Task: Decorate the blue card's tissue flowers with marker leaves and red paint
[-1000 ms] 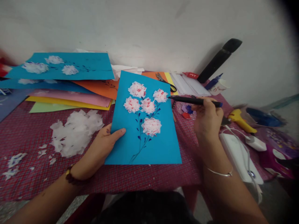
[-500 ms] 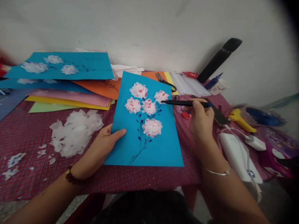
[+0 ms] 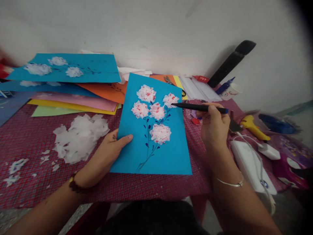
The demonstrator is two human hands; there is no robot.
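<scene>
A blue card (image 3: 168, 156) bears several white paper flowers with red marks, plus drawn stems and dark blue leaves. My left hand (image 3: 110, 151) grips its left edge, thumb on the front and fingers hidden behind. My right hand (image 3: 215, 125) holds a black pen (image 3: 199, 107) with a blue end. The pen's tip is at the upper right flower (image 3: 169, 99); whether it touches cannot be made out. White crumpled paper pieces (image 3: 78, 138) lie on the checked red cloth (image 3: 178, 187) left of the card.
Stacked coloured sheets, topped by another flowered blue card (image 3: 97, 62), stand at the back left. Scissors (image 3: 168, 80) lie partly behind the held card. A yellow glue gun (image 3: 255, 128), a white power bank (image 3: 250, 166) with cables and a white cup (image 3: 231, 90) are at the right.
My right hand and the pen have shifted slightly right, and the pen tip has moved a little right and up on the upper right flower. My left hand still holds the card.
</scene>
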